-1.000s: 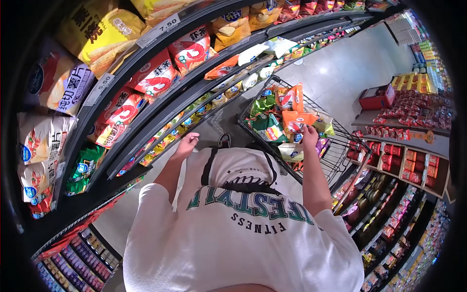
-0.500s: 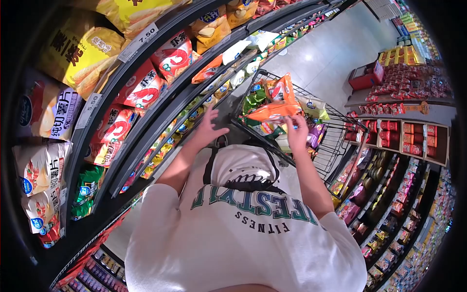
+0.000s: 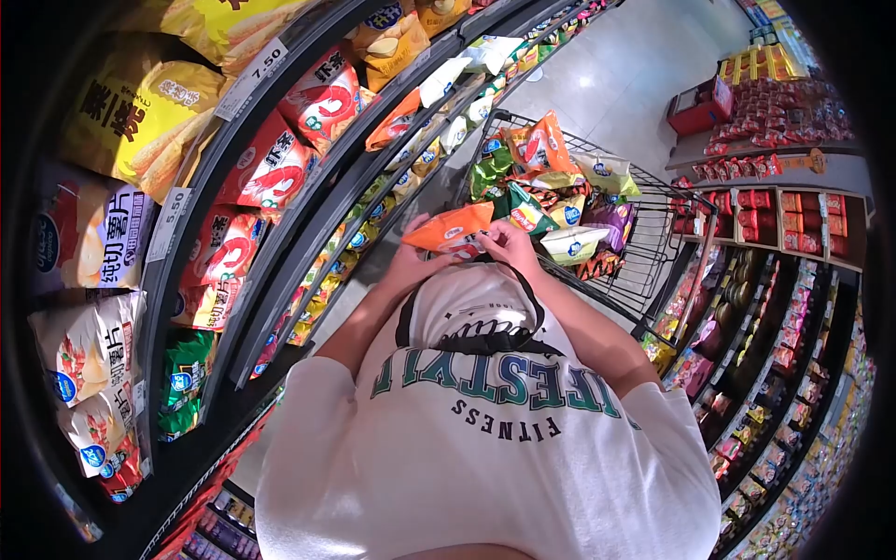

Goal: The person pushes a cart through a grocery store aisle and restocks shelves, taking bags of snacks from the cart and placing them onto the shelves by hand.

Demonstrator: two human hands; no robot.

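An orange chip bag (image 3: 452,230) is held in front of my chest, between the shelf and the cart. My left hand (image 3: 415,263) grips its left end from beneath, some fingers hidden behind the bag. At its right end, my right hand (image 3: 509,244) pinches the edge with thumb and fingers. Just beyond my right hand stands a wire shopping cart (image 3: 651,280) loaded with several snack bags. Among them are another orange bag (image 3: 539,145), a dark green bag (image 3: 525,211), a pale bag (image 3: 573,245) and a purple bag (image 3: 613,222).
Curved black shelves of snack bags (image 3: 271,161) run close along my left, with price labels (image 3: 252,79) on their edges. Red packets fill a display (image 3: 779,117) at the far right. More stocked shelves (image 3: 747,364) line the right side. Tiled floor (image 3: 644,65) lies ahead.
The orange chip bag has come out of the cart toward my chest in my right hand. My left hand, open before, has closed on its other end. Bags beneath it now show.
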